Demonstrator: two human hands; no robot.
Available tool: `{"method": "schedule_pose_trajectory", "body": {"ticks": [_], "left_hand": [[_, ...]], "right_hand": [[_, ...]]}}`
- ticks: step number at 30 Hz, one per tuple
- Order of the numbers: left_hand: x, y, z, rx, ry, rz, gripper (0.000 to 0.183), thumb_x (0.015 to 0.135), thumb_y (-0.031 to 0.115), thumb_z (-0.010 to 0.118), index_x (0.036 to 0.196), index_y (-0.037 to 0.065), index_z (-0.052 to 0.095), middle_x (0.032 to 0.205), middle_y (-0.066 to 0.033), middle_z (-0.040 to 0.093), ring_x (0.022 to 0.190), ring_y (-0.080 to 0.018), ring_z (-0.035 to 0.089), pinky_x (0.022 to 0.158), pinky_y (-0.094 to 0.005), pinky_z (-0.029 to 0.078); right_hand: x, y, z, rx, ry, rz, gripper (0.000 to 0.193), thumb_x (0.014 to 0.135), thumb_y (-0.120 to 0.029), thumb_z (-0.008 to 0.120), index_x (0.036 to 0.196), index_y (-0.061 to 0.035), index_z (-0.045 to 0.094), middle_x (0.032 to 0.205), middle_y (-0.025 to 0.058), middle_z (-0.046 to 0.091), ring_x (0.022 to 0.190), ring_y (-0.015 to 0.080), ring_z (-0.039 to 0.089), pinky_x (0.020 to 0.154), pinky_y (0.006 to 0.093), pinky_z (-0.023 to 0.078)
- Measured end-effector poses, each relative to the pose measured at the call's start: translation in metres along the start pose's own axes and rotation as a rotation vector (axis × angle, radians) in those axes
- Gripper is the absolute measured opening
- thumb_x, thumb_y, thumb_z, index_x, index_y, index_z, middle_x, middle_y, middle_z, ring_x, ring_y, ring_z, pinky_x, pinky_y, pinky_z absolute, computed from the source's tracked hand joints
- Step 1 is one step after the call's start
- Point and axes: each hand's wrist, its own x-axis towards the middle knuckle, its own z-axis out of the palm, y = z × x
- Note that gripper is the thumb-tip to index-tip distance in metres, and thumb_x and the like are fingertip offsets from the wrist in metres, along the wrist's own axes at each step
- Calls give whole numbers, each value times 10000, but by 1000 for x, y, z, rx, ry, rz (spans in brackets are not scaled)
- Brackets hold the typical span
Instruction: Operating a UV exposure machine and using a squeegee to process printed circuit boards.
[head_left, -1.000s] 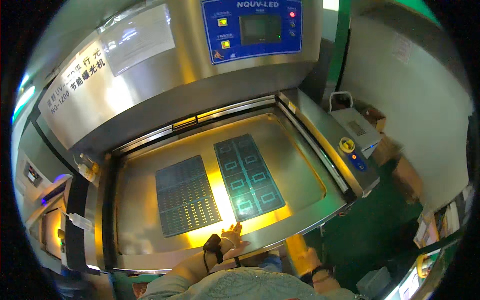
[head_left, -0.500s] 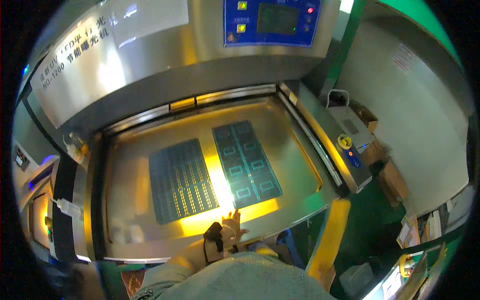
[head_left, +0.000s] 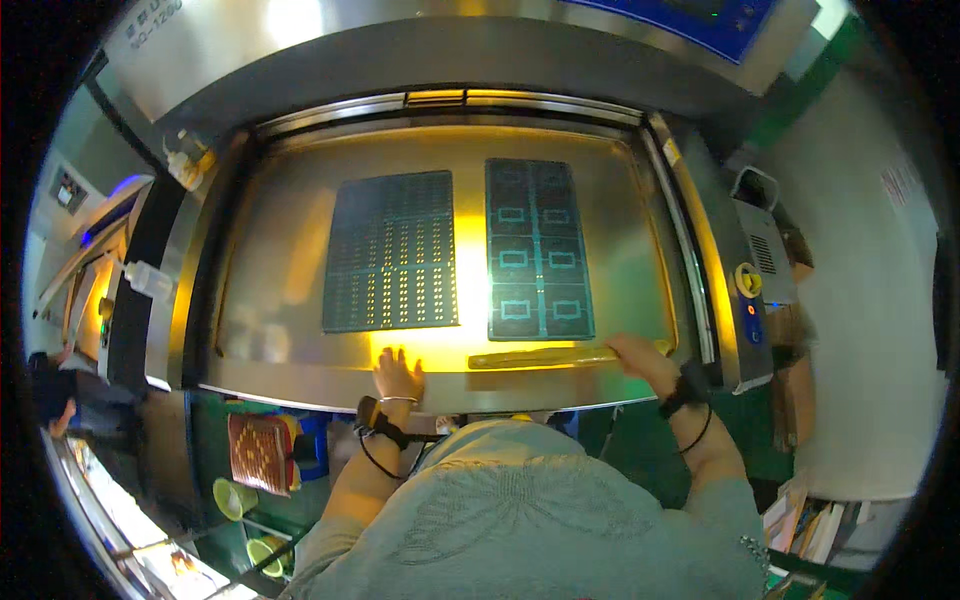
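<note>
To the right of the right fingers (head_left: 622, 345), cardboard boxes (head_left: 793, 405) stand on the green floor (head_left: 748, 430) beside a pale wall (head_left: 850, 310). Behind and left of the left fingers (head_left: 388, 358) sit two yellow-green tubs (head_left: 235, 498), with white glare (head_left: 95, 490) farther left; ahead, between both sets of fingers, yellow light (head_left: 467, 260) streaks the metal counter (head_left: 270, 300).

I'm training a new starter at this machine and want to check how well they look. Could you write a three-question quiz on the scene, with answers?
1. Which hand holds the long yellow bar?
2. True or false: the left dark panel overlaps the right dark panel.
3. What is the left hand holding?
A a panel
B a bottle
C nothing visible

Key:
1. The right hand.
2. False; bare metal bed shows between them.
3. C.
</note>
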Motion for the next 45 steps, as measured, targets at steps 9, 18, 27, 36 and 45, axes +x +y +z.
{"method": "schedule_pose_trajectory", "body": {"ticks": [9,18,27,36,45], "left_hand": [[-5,-51,-1,13,220,-178,219,758,236,542,856,46,594,969,-135,554,970,-309,485,888,-448,352],[3,-40,-10,-48,257,-236,167,713,178,547,800,48,603,900,-121,554,926,-295,488,882,-438,341],[2,-41,-9,-43,311,-226,172,700,168,548,783,31,611,894,-123,557,913,-298,488,880,-437,335],[6,-38,-15,-29,214,-257,188,695,174,557,800,36,628,879,-125,567,916,-295,497,867,-436,342],[4,-43,-4,-28,306,-216,147,687,163,565,763,47,616,852,-113,565,896,-286,500,856,-432,351]], "right_hand": [[28,-42,36,128,-125,-213,479,705,-148,654,1150,-58,501,1044,167,578,929,346,561,787,423,458],[14,-55,32,62,21,-194,587,643,-294,721,1133,-42,516,1112,178,553,1022,320,535,858,389,437],[17,-59,21,78,27,-159,603,651,-321,715,1144,-49,499,1133,161,549,1055,310,519,877,390,424],[17,-60,16,102,24,-150,577,664,-311,696,1143,-54,503,1126,161,554,1021,321,531,863,402,421],[18,-64,11,88,-29,-116,571,620,-182,699,1143,-60,506,1152,148,543,1055,306,515,897,395,405]]}}
